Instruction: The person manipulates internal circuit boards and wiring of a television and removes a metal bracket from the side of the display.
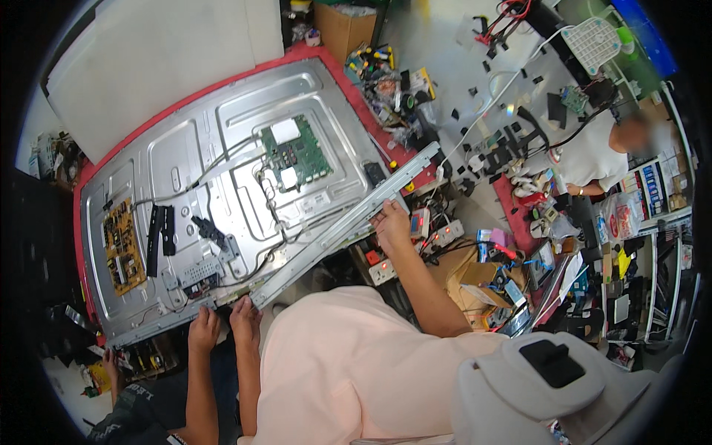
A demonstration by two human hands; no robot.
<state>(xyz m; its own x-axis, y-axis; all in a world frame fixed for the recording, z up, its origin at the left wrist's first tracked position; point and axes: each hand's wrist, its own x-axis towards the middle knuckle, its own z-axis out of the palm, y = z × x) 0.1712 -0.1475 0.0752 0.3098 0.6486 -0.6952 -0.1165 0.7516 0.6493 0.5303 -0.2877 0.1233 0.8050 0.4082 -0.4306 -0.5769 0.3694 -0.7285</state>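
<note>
My right hand (pixel 390 219) grips a long silver metal bar (pixel 334 233), which lies diagonally over the front right of a large silver panel (pixel 170 141). My left hand (pixel 245 317) is closed on the bar's lower left end. The panel rests on a red padded surface (pixel 330 67) and carries a green circuit board (pixel 308 159), a tan circuit board (pixel 122 267), black strips (pixel 156 241) and cables. Beside my left hand, a co-worker's hand (pixel 202 325) holds the panel's near edge, and their other hand (pixel 111 362) is at its left corner.
A co-worker (pixel 593 156) in a white top is at the right among cluttered parts and shelving. Power strips (pixel 445 236) and cardboard (pixel 475 278) sit below the panel's right side. A white board (pixel 163 52) stands behind the panel. A dark-shirted co-worker (pixel 148 415) is at the lower left.
</note>
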